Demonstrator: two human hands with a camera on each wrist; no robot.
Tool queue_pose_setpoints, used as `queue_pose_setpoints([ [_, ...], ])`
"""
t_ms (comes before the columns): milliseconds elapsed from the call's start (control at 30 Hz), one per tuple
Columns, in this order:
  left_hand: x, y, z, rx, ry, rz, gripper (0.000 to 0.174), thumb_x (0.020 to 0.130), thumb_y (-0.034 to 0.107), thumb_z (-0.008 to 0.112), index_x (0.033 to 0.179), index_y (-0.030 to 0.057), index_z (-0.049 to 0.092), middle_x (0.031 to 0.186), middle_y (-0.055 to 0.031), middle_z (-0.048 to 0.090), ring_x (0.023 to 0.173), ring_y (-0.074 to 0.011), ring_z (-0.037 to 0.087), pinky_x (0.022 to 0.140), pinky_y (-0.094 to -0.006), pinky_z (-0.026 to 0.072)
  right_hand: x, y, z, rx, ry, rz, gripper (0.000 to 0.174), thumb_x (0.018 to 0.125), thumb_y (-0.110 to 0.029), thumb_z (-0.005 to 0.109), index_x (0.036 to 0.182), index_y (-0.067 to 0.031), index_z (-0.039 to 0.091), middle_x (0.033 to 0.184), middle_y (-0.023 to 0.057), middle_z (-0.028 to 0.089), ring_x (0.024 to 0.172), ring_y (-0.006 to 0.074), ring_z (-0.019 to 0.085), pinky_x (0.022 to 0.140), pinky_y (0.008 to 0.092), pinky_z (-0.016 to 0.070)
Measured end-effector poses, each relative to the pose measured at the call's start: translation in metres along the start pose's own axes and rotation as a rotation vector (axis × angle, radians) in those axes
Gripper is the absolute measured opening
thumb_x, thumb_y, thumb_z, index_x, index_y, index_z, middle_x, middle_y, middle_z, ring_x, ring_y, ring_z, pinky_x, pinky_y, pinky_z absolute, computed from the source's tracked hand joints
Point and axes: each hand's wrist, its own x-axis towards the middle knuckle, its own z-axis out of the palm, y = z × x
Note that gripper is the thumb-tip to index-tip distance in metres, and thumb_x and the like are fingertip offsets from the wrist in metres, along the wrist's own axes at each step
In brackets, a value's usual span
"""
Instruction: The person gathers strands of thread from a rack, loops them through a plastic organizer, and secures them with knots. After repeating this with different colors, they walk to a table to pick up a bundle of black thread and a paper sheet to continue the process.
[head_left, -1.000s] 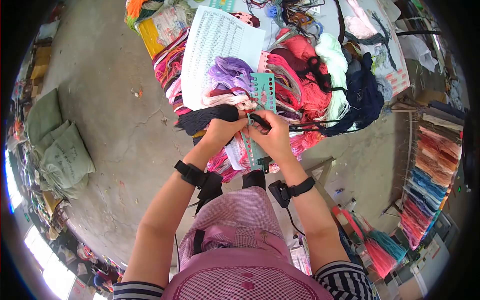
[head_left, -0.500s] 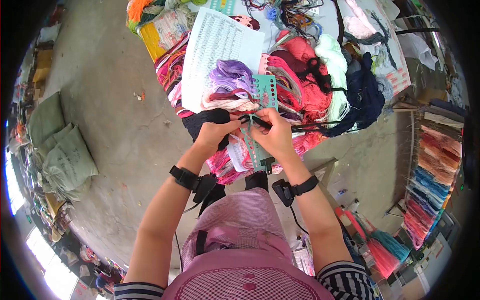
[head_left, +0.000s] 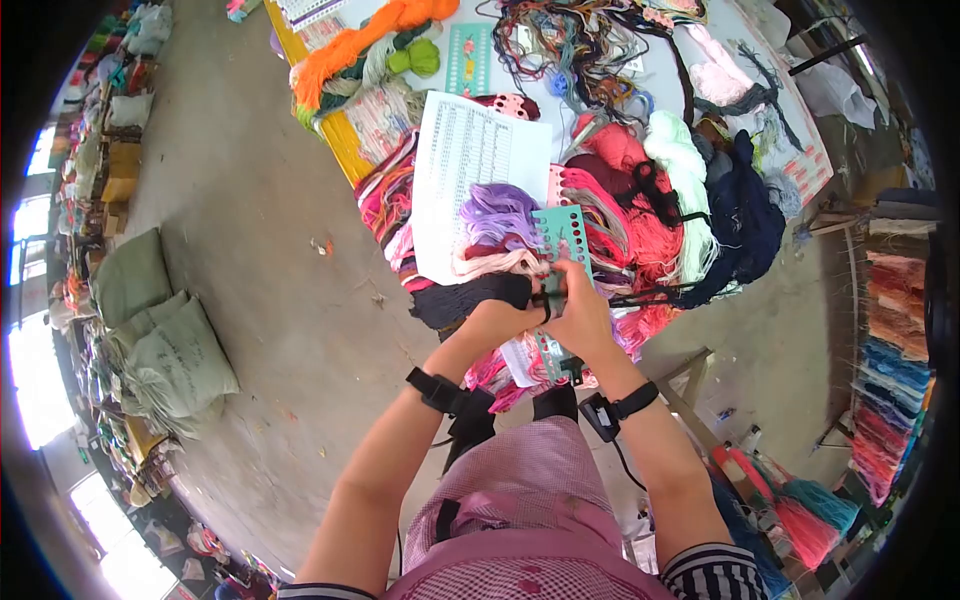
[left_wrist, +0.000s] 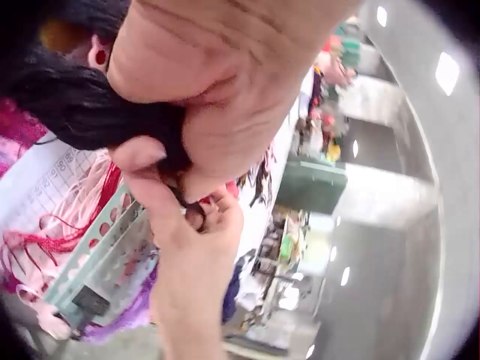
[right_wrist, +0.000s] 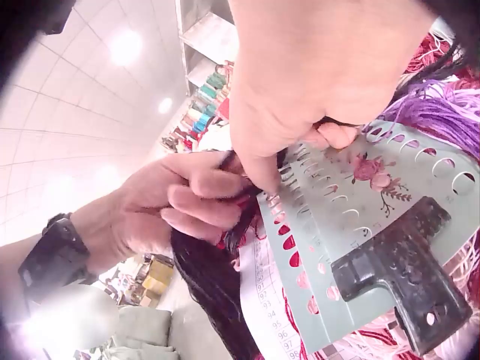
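Note:
A pale green thread card (head_left: 570, 230) with rows of punched holes and a printed flower stands upright over the yarn at the table's near edge. My left hand (head_left: 503, 322) is at the card's left side, its curled fingers gripping black thread (right_wrist: 214, 300) that hangs down in the right wrist view. My right hand (head_left: 584, 322) pinches black strands against the card's holed edge, thumb tip at the holes. Between the hands, a black loop shows at the card. A black clip (right_wrist: 405, 274) grips the card's near end. A thick black skein (head_left: 470, 298) lies beside the left hand.
Purple thread (head_left: 500, 215) and pale pink thread lie just beyond my hands, on a printed sheet (head_left: 465, 150). Red, mint and navy skeins (head_left: 745, 215) fill the right side of the table. Stuffed sacks (head_left: 170, 340) sit on the floor at left; hanging yarn (head_left: 890, 350) stands at right.
The head view has shifted, so the table sits lower and further right. My hands have come closer together at the card, and the black loop between them has changed shape.

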Motion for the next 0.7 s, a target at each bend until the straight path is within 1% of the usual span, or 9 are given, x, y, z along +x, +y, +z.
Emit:
queue_pose_setpoints([
  [33, -0.003, -0.006, -0.004, 0.011, 0.002, 0.006, 0.021, 0.085, 0.021, 0.068, 0.095, 0.0036, 0.063, 0.069, -0.0003, 0.059, 0.060, -0.0074, 0.055, 0.052, -0.0243, 0.0419, 0.001, -0.002, -0.003, -0.042, -0.050, 0.013, 0.059, 0.067, -0.018, 0.079, 0.117, -0.0104, 0.048, 0.086, 0.0086, 0.060, 0.076, 0.0293, 0.064, 0.066, 0.0413, 0.0500],
  [100, -0.012, -0.026, -0.021, 0.160, 0.260, 0.424, 0.022, 0.084, 0.021, 0.071, 0.093, 0.0036, 0.062, 0.069, 0.0009, 0.058, 0.059, -0.0070, 0.053, 0.050, -0.0242, 0.0394, 0.004, 0.005, 0.002, 0.015, -0.042, 0.035, 0.056, 0.066, -0.020, 0.079, 0.113, -0.0099, 0.051, 0.081, 0.0062, 0.057, 0.073, 0.0277, 0.062, 0.065, 0.0400, 0.0489],
  [133, -0.035, -0.007, -0.040, 0.003, 0.167, 0.093, 0.024, 0.087, 0.026, 0.069, 0.088, 0.0037, 0.059, 0.070, 0.0006, 0.056, 0.058, -0.0068, 0.051, 0.048, -0.0235, 0.0371, 0.005, 0.008, 0.002, 0.022, -0.043, 0.049, 0.056, 0.066, -0.022, 0.079, 0.112, -0.0097, 0.051, 0.081, 0.0059, 0.057, 0.073, 0.0271, 0.062, 0.065, 0.0395, 0.0490],
  [200, -0.060, -0.023, -0.082, -0.201, 0.113, -0.023, 0.028, 0.093, 0.030, 0.063, 0.083, 0.0047, 0.056, 0.069, -0.0005, 0.055, 0.056, -0.0076, 0.049, 0.045, -0.0232, 0.0343, 0.005, 0.005, 0.001, 0.044, -0.039, 0.085, 0.054, 0.066, -0.027, 0.078, 0.110, -0.0094, 0.053, 0.080, 0.0061, 0.058, 0.075, 0.0265, 0.063, 0.066, 0.0395, 0.0492],
  [267, -0.094, -0.017, -0.104, -0.368, 0.108, 0.037, 0.029, 0.099, 0.029, 0.053, 0.080, 0.0065, 0.052, 0.067, -0.0020, 0.052, 0.054, -0.0101, 0.049, 0.044, -0.0218, 0.0336, 0.006, 0.003, 0.001, 0.028, -0.030, 0.076, 0.054, 0.066, -0.028, 0.078, 0.110, -0.0092, 0.053, 0.080, 0.0064, 0.059, 0.076, 0.0265, 0.063, 0.067, 0.0400, 0.0494],
  [433, -0.140, -0.009, -0.143, -0.573, 0.313, 0.024, 0.033, 0.098, 0.032, 0.055, 0.074, 0.0097, 0.048, 0.062, -0.0002, 0.046, 0.051, -0.0099, 0.045, 0.043, -0.0220, 0.0324, 0.007, 0.008, 0.013, -0.072, 0.065, 0.008, 0.062, 0.063, -0.031, 0.080, 0.114, -0.0075, 0.053, 0.081, 0.0059, 0.060, 0.074, 0.0238, 0.064, 0.067, 0.0361, 0.0505],
  [567, -0.142, -0.018, -0.154, -0.775, 0.309, 0.046, 0.033, 0.096, 0.028, 0.058, 0.069, 0.0112, 0.047, 0.056, 0.0014, 0.042, 0.047, -0.0100, 0.043, 0.043, -0.0235, 0.0306, 0.006, -0.011, 0.011, -0.114, -0.022, 0.126, 0.080, 0.063, -0.033, 0.079, 0.129, -0.0024, 0.046, 0.081, 0.0050, 0.059, 0.074, 0.0236, 0.063, 0.067, 0.0364, 0.0503],
  [633, -0.144, -0.005, -0.142, -0.627, 0.364, 0.103, 0.034, 0.096, 0.027, 0.058, 0.067, 0.0119, 0.046, 0.053, 0.0020, 0.039, 0.047, -0.0101, 0.042, 0.043, -0.0240, 0.0297, 0.005, -0.018, 0.009, -0.126, -0.031, 0.144, 0.086, 0.063, -0.034, 0.079, 0.133, -0.0005, 0.042, 0.080, 0.0050, 0.059, 0.073, 0.0237, 0.063, 0.066, 0.0362, 0.0502],
  [700, -0.147, -0.004, -0.141, -0.483, 0.419, 0.153, 0.036, 0.095, 0.026, 0.058, 0.065, 0.0125, 0.045, 0.051, 0.0025, 0.036, 0.046, -0.0103, 0.040, 0.043, -0.0245, 0.0289, 0.005, -0.022, 0.009, -0.138, -0.103, 0.202, 0.098, 0.063, -0.035, 0.077, 0.141, 0.0016, 0.030, 0.095, 0.0118, 0.064, 0.090, 0.0314, 0.065, 0.075, 0.0418, 0.0518],
])
